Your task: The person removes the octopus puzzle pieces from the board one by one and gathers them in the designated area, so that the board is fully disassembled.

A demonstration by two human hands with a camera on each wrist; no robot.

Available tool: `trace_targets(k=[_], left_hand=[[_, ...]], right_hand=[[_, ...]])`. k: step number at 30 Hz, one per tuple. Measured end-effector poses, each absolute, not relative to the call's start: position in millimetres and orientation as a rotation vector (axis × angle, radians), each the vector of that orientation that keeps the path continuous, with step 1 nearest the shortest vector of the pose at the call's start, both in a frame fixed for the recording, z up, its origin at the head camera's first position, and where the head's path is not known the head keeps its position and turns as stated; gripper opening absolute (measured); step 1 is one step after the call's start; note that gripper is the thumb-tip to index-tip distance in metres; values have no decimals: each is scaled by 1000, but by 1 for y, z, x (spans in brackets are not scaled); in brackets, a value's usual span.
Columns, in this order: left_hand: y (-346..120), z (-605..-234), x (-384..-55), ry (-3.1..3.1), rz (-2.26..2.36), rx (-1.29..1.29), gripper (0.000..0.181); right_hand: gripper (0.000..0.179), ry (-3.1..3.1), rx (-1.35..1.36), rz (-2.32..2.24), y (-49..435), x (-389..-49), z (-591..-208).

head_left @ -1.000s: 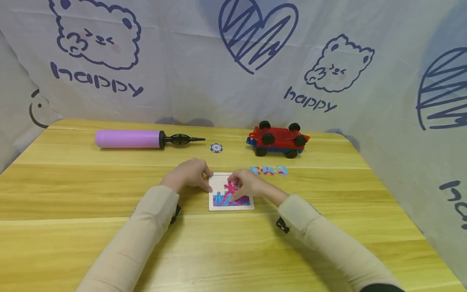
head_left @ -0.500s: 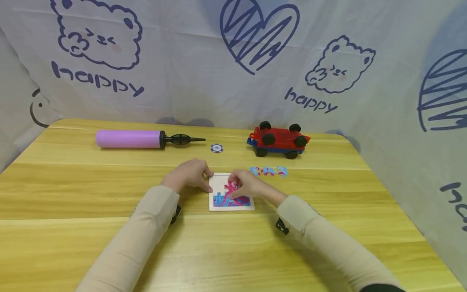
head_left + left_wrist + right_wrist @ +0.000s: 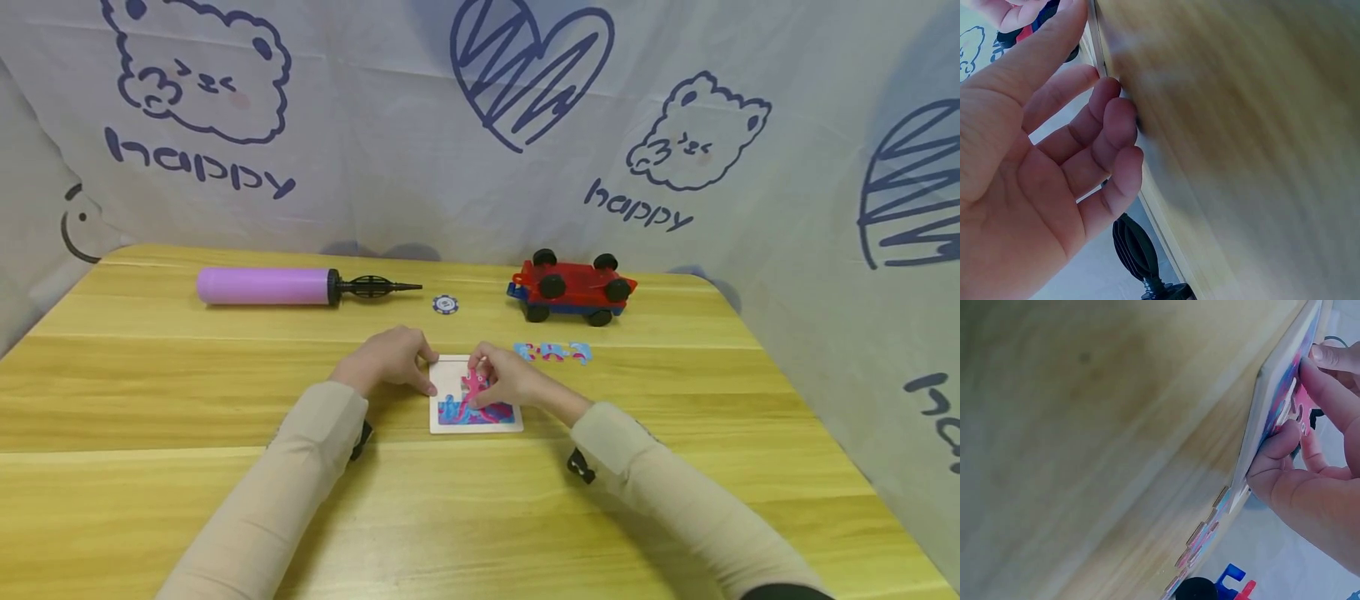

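Note:
In the head view a white-framed jigsaw puzzle board [image 3: 442,428] lies on the table, its lower part filled with blue, purple and pink picture. My right hand [image 3: 504,377] is over the board and pinches a pink puzzle piece [image 3: 473,382] between thumb and fingers. The right wrist view shows this pink piece [image 3: 1302,405] tilted up from the board's surface. At the board's left rim, my left hand [image 3: 390,360] touches the edge with thumb and index finger spread apart. Its other fingers [image 3: 1121,122] bend loosely beside the board in the left wrist view.
Several loose puzzle pieces [image 3: 552,352] lie in a row behind the board, to the right. Farther back are a purple hand pump [image 3: 266,286], a poker chip [image 3: 445,304] and red and blue toy cars [image 3: 577,283], the red one upside down. A printed cloth hangs behind the table.
My right fingers have shifted slightly away from me with the pink piece, which now sits a little higher over the board. The left hand stays at the board's edge.

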State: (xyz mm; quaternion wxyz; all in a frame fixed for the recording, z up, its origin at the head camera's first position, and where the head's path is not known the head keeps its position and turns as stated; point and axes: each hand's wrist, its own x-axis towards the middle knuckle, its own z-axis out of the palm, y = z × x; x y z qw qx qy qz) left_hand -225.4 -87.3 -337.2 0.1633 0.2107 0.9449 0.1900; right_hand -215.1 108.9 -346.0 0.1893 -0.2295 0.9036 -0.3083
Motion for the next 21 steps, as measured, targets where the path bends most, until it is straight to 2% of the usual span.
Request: trace_targets(k=[11, 21], left_hand=[[-87, -337, -226, 2689, 548, 595, 56], [-88, -338, -227, 2693, 547, 603, 56]], right_hand=[[17, 2501, -596, -964, 108, -217, -342], [17, 2460, -541, -1097, 114, -219, -345]])
